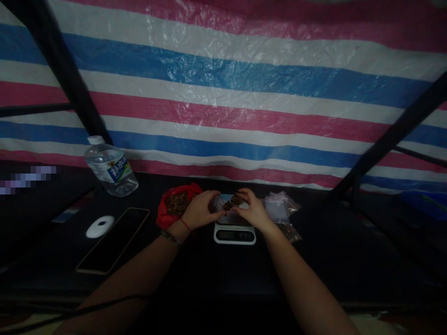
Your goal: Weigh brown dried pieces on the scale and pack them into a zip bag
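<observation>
My left hand [200, 209] is closed on a small clear plastic bag [218, 203] above a white digital kitchen scale [234, 236]. Curled around a clump of small brown dried pieces [236, 200], my right hand [254, 213] faces it from the other side of the scale. Some of the pieces lie between the two hands, at the bag's mouth. It is too dim to tell what kind they are. Just left of my left hand sits an open red plastic bag [163, 217] filled with similar brown pieces.
Right of the scale lie clear zip bags [277, 207], with a filled bag [289, 231] below. On the left are a smartphone [113, 241], a white oval object [100, 227] and a large plastic bottle [111, 170]. Dark metal bars [70, 79] and a striped sheet [223, 107] close off the back.
</observation>
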Tool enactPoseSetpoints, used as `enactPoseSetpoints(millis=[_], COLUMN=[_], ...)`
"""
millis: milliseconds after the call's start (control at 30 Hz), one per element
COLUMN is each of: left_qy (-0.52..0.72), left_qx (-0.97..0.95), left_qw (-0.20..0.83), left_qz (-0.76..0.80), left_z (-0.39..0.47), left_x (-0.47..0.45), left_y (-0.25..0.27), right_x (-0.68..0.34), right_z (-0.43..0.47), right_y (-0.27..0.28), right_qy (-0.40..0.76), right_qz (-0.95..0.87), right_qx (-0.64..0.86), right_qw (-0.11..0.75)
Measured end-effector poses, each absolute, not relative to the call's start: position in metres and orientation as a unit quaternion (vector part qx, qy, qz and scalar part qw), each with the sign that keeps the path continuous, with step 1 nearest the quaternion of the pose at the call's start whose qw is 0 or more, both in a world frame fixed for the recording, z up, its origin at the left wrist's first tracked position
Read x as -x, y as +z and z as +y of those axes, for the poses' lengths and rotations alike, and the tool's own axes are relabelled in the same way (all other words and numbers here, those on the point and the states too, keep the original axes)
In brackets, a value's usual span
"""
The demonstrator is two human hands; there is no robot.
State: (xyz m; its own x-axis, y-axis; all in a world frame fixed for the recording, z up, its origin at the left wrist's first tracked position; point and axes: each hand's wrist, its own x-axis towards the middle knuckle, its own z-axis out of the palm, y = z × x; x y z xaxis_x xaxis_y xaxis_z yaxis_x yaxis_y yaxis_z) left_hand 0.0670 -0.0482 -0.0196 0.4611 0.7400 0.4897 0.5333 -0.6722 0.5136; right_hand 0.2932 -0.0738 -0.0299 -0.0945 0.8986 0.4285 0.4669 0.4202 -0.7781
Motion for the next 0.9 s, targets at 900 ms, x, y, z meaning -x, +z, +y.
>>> enactPoseSetpoints(millis=[900], left_qy=[0.372], left_qx=[-0.827], left_qw=[0.218], left_qz=[0.361], left_z=[-0.060], left_x=[-0.078], left_y=[-0.019], right_x=[-0.270], right_z=[-0.088], right_y=[-0.017], right_qy=[0.293], right_qz=[-0.663], right_qx=[0.400], right_qw=[0.560])
